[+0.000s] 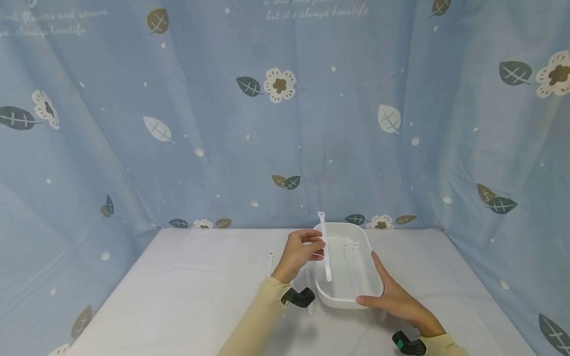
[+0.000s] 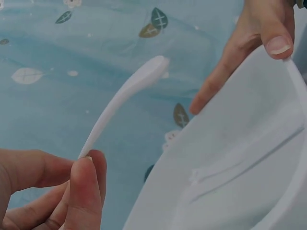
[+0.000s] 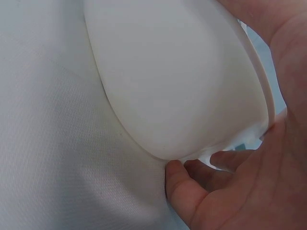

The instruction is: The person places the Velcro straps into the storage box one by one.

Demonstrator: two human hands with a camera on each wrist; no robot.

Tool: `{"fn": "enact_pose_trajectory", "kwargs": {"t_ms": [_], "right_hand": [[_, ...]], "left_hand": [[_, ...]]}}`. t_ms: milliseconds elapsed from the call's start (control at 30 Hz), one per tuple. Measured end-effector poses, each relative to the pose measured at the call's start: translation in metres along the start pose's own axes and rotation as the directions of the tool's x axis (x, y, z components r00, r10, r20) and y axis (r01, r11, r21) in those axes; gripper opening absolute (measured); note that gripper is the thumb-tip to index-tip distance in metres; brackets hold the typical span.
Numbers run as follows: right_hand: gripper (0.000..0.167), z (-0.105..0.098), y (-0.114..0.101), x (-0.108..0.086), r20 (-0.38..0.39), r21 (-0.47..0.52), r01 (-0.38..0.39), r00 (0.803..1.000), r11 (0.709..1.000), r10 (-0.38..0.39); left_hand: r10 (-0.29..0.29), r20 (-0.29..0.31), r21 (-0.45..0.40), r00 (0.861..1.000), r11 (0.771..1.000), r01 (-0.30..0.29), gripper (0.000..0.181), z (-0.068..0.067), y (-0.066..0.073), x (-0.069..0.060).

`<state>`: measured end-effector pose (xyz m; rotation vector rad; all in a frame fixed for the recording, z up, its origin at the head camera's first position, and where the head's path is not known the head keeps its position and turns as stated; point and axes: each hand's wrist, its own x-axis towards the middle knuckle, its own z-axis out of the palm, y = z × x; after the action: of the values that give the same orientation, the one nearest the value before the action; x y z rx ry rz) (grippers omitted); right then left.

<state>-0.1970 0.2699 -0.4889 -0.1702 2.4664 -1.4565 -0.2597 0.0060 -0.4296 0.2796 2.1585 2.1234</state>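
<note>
At lower center, my left fingers (image 2: 85, 191) pinch a cable tie (image 1: 328, 264); my right fingers (image 3: 184, 189), gripping the tub (image 3: 163, 81), should steady it.

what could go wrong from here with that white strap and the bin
The white slotted strap, pinched in the left hand near the left rim of the white bin, might land across that rim or outside if released there. The right hand grips the bin's near right corner, so a tug could shift the two straps inside. The left sleeve hangs close by the table straps and may brush them.
</note>
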Motion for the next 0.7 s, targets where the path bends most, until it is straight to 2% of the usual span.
{"fn": "enact_pose_trajectory", "kwargs": {"t_ms": [500, 700], "right_hand": [[0.13, 0.0, 0.002, 0.001, -0.009, -0.009, 0.014, 1.0, 1.0, -0.015], [0.131, 0.0, 0.003, 0.002, -0.027, -0.035, 0.003, 1.0, 0.999, -0.004]], "left_hand": [[-0.016, 0.024, -0.023, 1.0, 1.0, 0.017, 0.031, 0.019, -0.008, 0.004], [-0.033, 0.038, -0.006, 0.999, 0.999, 0.033, 0.031, 0.026, -0.011, 0.004]]}}
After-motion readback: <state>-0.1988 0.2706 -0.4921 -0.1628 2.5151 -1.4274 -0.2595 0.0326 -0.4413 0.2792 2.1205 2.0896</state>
